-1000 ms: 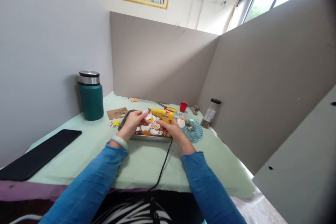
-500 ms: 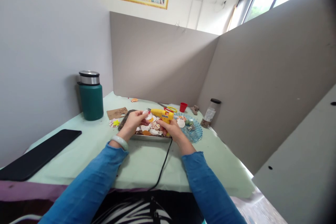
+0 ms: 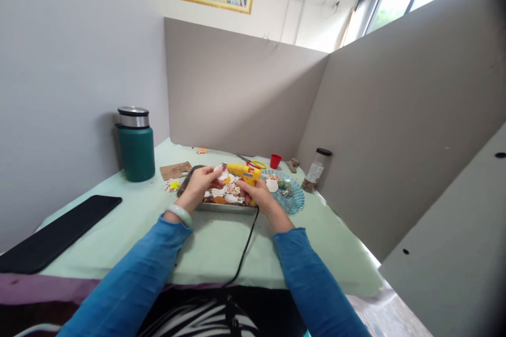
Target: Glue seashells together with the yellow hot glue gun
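My right hand (image 3: pixel 256 193) is wrapped round the grip of a yellow glue gun (image 3: pixel 240 170), its black cord hanging toward the table's front edge. The nozzle points left, at a white shell (image 3: pixel 222 173) pinched in my left hand (image 3: pixel 202 184); whether nozzle and shell touch I cannot tell. Beneath both hands lies a metal tray (image 3: pixel 227 209) covered with white, orange and small patterned shells. Part of the tray is hidden by my hands. A blue scalloped plate (image 3: pixel 297 201) with shells and green beads or stones stands just right of my right hand.
Scissors (image 3: pixel 256 164), a red cup (image 3: pixel 275 161) and a jar with a black lid (image 3: pixel 317 170) stand behind and right. At left are a green flask (image 3: pixel 136 147), a brown card (image 3: pixel 175 170) and a black mat (image 3: pixel 63 231). Grey partitions (image 3: pixel 245 89) enclose the table.
Almost nothing differs. Both hands keep the same grip and place, and the view has shifted very slightly.
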`<state>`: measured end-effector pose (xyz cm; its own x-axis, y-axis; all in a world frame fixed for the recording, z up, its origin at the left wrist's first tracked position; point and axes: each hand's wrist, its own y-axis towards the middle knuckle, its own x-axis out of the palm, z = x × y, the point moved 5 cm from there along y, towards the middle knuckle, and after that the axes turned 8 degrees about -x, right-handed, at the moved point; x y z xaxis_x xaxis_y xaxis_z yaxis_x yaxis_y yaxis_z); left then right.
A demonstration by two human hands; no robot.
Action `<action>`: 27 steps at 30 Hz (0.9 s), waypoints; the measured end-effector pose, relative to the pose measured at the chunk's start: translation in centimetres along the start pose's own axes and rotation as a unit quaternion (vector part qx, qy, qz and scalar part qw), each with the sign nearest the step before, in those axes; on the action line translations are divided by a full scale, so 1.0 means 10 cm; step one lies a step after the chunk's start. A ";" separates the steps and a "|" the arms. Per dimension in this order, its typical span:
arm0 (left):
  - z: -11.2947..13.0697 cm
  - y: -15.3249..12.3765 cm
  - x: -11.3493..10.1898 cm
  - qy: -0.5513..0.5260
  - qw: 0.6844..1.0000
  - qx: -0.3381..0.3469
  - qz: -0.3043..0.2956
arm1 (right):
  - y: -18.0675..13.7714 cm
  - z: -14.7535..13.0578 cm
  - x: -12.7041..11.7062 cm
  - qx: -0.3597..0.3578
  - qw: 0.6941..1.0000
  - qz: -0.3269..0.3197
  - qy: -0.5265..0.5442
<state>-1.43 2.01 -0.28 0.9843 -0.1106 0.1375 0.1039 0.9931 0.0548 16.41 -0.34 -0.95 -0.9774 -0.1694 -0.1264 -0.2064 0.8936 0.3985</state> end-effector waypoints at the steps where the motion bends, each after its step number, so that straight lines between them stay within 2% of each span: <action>1: -0.01 0.01 -0.01 -0.003 1.000 0.000 -0.002 | 0.00 0.00 0.00 0.000 1.000 -0.001 0.001; 27: -0.07 0.06 -0.02 -0.073 0.997 -0.031 -0.026 | 0.01 0.04 0.00 -0.013 1.000 -0.013 -0.001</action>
<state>-1.48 2.69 -0.99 0.9468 -0.1616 0.2782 0.1671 0.9859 0.0041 16.40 -0.07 -1.23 -0.9718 -0.1913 -0.1376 -0.2320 0.8783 0.4181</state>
